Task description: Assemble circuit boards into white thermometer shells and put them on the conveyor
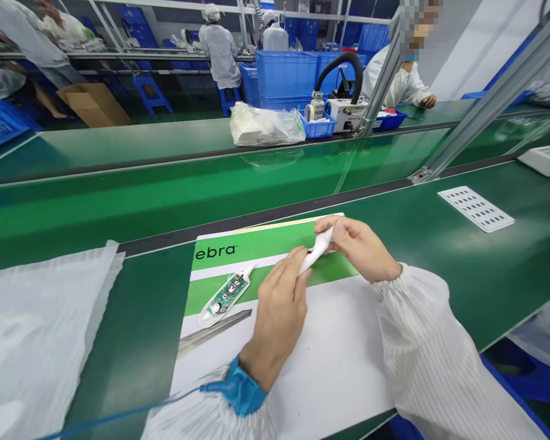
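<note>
Between my two hands is a slim white plastic thermometer-shaped casing [319, 249], held tilted above a green and white printed sheet [339, 342]. My left hand [282, 299], with a blue wrist strap, grips its lower end. The fingers of my right hand [357, 241] pinch its upper, narrower end. Parts of the casing are hidden behind my fingers. Left of my left hand lies a similar white casing half with a green circuit board [228, 297] in it. Just below that, grey metal-looking tweezers [215, 330] or a printed picture of them lie along the sheet; I cannot tell which.
White foam wrapping [36, 330] covers the left of the green bench. A white card with dark spots [476, 208] lies at right. Behind a green divider stand a plastic bag [268, 125] and a small blue bin [319, 127]. A metal post [481, 104] rises at right. Co-workers sit beyond.
</note>
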The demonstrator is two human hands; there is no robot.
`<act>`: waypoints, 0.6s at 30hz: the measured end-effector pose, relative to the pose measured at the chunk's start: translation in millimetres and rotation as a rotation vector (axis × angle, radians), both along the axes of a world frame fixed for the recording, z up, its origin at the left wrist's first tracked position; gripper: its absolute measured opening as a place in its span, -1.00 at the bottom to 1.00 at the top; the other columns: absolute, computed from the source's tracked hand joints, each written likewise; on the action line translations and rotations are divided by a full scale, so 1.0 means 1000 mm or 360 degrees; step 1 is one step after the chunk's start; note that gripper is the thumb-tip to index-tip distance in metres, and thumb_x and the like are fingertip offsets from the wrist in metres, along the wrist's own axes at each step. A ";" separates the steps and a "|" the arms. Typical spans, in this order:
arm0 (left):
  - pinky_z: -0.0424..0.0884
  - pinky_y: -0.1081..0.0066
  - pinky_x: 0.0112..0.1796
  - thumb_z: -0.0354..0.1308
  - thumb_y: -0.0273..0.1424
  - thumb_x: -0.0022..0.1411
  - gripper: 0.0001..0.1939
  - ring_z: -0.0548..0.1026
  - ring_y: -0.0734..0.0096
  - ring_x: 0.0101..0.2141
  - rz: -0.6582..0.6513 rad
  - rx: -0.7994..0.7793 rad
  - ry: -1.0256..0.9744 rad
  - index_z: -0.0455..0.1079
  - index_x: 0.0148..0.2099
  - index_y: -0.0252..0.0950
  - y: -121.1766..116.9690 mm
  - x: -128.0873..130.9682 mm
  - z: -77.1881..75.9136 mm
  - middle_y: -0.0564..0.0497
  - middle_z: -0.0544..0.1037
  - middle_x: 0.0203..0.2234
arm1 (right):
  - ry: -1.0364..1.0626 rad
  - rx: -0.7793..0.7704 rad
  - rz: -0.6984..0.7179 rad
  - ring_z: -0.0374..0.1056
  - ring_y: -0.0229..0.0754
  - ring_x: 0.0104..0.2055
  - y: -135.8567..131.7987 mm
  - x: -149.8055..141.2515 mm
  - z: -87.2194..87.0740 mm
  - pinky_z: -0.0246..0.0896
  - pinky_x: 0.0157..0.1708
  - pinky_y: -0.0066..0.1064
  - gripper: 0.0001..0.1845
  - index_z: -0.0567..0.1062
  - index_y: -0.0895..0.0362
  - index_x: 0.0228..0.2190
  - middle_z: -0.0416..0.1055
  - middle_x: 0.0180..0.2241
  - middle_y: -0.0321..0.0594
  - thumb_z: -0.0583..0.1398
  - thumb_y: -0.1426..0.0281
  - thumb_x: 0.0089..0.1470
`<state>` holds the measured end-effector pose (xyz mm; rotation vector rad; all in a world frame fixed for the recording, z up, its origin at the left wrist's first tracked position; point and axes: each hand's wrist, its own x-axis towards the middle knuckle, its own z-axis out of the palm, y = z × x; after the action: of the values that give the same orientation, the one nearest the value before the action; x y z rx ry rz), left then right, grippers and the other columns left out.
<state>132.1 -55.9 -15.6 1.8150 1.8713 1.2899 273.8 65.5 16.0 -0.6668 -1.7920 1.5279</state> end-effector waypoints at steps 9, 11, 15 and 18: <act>0.45 0.12 0.03 0.07 -0.37 0.35 -0.66 0.47 0.14 0.05 -0.0535 -0.0236 0.0540 0.34 0.14 -0.27 -0.015 0.008 0.008 -0.09 0.51 0.06 | -0.0833 0.0828 -0.0443 0.33 -0.13 -0.10 -0.091 0.053 -0.037 0.30 -0.09 -0.24 -0.75 0.50 0.08 -0.11 0.43 -0.15 -0.19 0.28 0.42 0.13; 0.41 0.14 0.06 0.01 -0.26 0.38 -0.67 0.42 0.19 0.08 -0.0463 -0.0243 0.0351 0.32 0.12 -0.25 0.003 0.012 0.015 -0.08 0.48 0.07 | -0.0765 0.0872 -0.0512 0.31 -0.11 -0.10 -0.098 0.051 -0.044 0.30 -0.10 -0.22 -0.72 0.49 0.09 -0.10 0.43 -0.17 -0.19 0.28 0.45 0.11; 0.31 0.09 0.10 -0.11 -0.28 0.44 -0.70 0.34 0.18 0.09 -0.0509 -0.0189 0.0338 0.33 0.04 -0.28 0.042 0.025 0.008 -0.11 0.43 0.07 | -0.0695 0.0852 -0.0627 0.29 -0.08 -0.10 -0.102 0.047 -0.048 0.29 -0.12 -0.21 -0.70 0.45 0.09 -0.09 0.42 -0.17 -0.18 0.28 0.50 0.10; 0.31 0.10 0.07 -0.15 -0.28 0.45 -0.70 0.32 0.19 0.06 -0.0574 -0.0245 0.0368 0.34 -0.02 -0.29 0.051 0.030 -0.003 -0.11 0.41 0.04 | -0.0683 0.0818 -0.0677 0.29 -0.07 -0.11 -0.104 0.045 -0.048 0.30 -0.13 -0.21 -0.69 0.44 0.09 -0.08 0.41 -0.18 -0.17 0.27 0.52 0.11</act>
<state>161.9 -5.2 -19.0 2.1627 1.5910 0.8217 318.8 -39.0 -31.8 -1.0760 -2.0667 0.6331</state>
